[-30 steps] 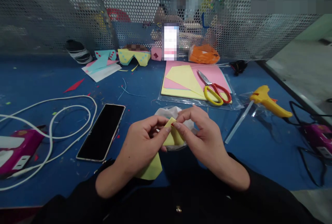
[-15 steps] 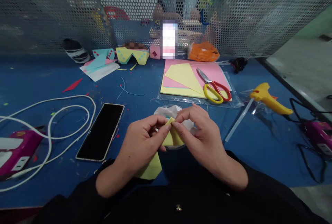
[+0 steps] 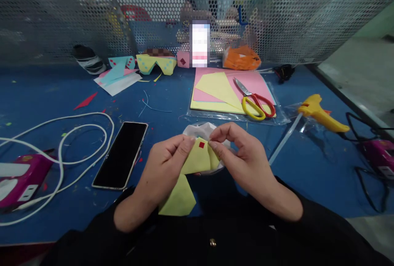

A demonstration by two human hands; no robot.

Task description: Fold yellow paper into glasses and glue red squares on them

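Between my two hands is a yellow paper cutout [image 3: 197, 160] with a small red square [image 3: 201, 145] near its top edge. My left hand [image 3: 168, 165] pinches its upper left part between thumb and fingers. Thumb and forefinger of my right hand [image 3: 241, 157] close on the upper right edge. Another yellow panel [image 3: 178, 198] hangs down below my left hand; whether it joins the held part I cannot tell. Behind the paper sits a round container lined with a white bag [image 3: 198, 129], partly hidden by my hands.
Red-and-yellow scissors [image 3: 255, 104] lie on packaged coloured paper [image 3: 212, 77]. At right is a yellow glue gun [image 3: 323, 114]. A black phone [image 3: 120, 155] and a white cable [image 3: 60, 167] lie left. Paper glasses [image 3: 156, 65] stand by the perforated screen [image 3: 169, 3].
The yellow paper has been turned flatter toward me, so its red square now shows. My hands have moved slightly apart, and more of the lower yellow panel is visible.
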